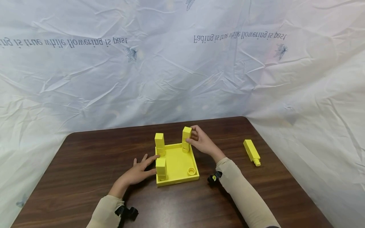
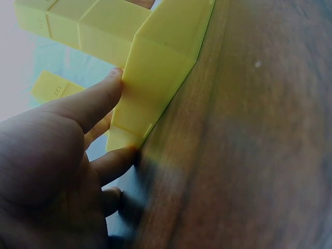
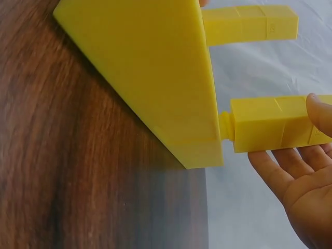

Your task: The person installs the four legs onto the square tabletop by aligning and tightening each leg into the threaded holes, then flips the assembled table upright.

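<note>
A yellow square toy tabletop (image 1: pixel 174 163) with a raised rim lies upside down on the table. Square yellow legs stand upright at its far left corner (image 1: pixel 159 140) and near left corner (image 1: pixel 161 166). At the far right corner my right hand (image 1: pixel 203 142) pinches another leg (image 1: pixel 186 134) between thumb and fingers; in the right wrist view a narrow neck (image 3: pixel 226 126) shows between that leg and the rim. My left hand (image 1: pixel 137 172) has its fingers spread against the left side, thumb touching the side wall (image 2: pixel 150 78). A round socket (image 1: pixel 191 171) shows at the near right corner.
One loose yellow leg (image 1: pixel 251 150) with a narrow round end lies to the right on the dark wooden table (image 1: pixel 85 164). A white printed sheet (image 1: pixel 171 69) hangs behind the table's far edge and along its sides. Both wrists wear black camera mounts (image 1: pixel 214 178).
</note>
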`<state>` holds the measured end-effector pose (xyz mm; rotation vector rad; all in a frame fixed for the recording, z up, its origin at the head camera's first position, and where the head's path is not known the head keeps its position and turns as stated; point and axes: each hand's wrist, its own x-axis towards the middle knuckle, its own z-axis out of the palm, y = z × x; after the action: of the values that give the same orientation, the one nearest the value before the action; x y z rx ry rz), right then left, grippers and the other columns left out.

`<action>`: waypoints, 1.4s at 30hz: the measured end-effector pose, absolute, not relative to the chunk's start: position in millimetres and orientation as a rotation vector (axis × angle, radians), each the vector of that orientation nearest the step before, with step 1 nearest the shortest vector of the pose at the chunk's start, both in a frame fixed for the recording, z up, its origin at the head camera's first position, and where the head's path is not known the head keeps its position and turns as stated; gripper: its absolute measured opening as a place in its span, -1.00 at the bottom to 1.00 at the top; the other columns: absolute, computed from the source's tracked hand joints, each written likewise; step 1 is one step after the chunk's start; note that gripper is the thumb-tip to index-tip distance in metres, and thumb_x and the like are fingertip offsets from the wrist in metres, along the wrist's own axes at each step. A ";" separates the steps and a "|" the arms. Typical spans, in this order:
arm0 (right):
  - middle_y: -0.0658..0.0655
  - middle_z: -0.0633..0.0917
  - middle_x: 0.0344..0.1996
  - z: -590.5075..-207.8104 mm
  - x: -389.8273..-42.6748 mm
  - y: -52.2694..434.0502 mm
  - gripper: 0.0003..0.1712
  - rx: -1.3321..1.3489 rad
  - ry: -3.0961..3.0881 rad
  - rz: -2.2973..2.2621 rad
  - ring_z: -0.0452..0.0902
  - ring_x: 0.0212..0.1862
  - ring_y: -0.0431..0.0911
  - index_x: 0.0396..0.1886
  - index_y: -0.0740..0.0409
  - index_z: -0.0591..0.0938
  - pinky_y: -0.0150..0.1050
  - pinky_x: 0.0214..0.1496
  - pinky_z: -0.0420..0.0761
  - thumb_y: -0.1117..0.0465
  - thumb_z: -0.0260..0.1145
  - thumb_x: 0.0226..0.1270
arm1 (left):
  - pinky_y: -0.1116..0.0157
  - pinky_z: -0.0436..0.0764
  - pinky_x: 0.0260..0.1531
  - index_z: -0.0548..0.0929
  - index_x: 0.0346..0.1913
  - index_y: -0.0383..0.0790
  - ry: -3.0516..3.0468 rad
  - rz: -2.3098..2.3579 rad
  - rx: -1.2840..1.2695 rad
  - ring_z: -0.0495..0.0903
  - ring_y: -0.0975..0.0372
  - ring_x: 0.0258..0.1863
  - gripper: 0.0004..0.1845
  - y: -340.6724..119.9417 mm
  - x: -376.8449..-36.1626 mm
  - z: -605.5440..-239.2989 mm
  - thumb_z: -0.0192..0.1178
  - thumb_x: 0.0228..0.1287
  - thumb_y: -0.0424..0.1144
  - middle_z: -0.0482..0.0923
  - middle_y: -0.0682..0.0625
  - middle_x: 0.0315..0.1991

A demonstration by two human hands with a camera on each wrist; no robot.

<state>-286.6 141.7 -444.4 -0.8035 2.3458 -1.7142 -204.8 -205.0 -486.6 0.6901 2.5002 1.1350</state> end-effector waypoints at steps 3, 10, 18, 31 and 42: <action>0.35 0.52 0.39 -444.8 -287.1 141.4 -0.39 -0.782 2.378 -1.685 0.46 0.44 0.24 0.51 0.25 0.28 0.03 0.39 0.57 0.31 0.29 0.61 | -0.40 -0.64 0.40 0.16 0.71 -0.05 2.501 1.139 0.695 -0.34 -0.28 0.66 -0.25 -205.2 -205.0 -486.5 0.16 0.63 0.04 0.07 -0.26 0.67; 0.24 0.63 0.25 -443.6 -284.7 138.9 -0.43 -0.781 2.509 -1.595 0.54 0.36 0.19 0.49 0.20 0.45 0.15 0.35 0.58 0.23 0.35 0.59 | -0.38 -0.66 0.40 0.14 0.71 -0.04 2.494 1.136 0.692 -0.36 -0.27 0.66 -0.24 -205.7 -204.8 -487.5 0.16 0.63 0.05 0.06 -0.26 0.67; 0.21 0.66 0.18 -448.7 -281.1 133.4 -0.34 -0.757 2.585 -1.628 0.67 0.14 0.22 0.48 0.16 0.49 0.01 0.10 0.74 0.20 0.48 0.46 | -0.39 -0.65 0.40 0.16 0.71 -0.03 2.489 1.146 0.682 -0.37 -0.26 0.66 -0.24 -206.3 -204.5 -485.2 0.16 0.62 0.05 0.07 -0.26 0.67; 0.19 0.69 -0.17 -460.6 -270.5 115.2 -0.52 -0.712 2.858 -1.803 0.73 -0.20 0.10 -0.01 0.14 0.63 -0.21 -0.21 0.77 0.14 0.68 0.19 | -0.35 -0.66 0.42 0.14 0.71 -0.02 2.485 1.139 0.661 -0.35 -0.22 0.67 -0.22 -206.9 -205.6 -487.2 0.16 0.62 0.09 0.06 -0.24 0.67; 0.08 0.66 -0.24 -461.4 -270.6 113.0 -0.45 -0.710 3.006 -1.729 0.62 -0.23 0.13 -0.03 0.13 0.64 -0.03 -0.20 0.70 0.05 0.73 0.11 | -0.35 -0.66 0.42 0.14 0.71 0.00 2.492 1.133 0.665 -0.34 -0.21 0.68 -0.22 -206.8 -206.3 -488.5 0.15 0.62 0.11 0.08 -0.22 0.67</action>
<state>-270.6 113.0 -461.4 -0.7102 3.0056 -1.7289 -206.3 -206.8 -488.5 0.6652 2.4920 1.1333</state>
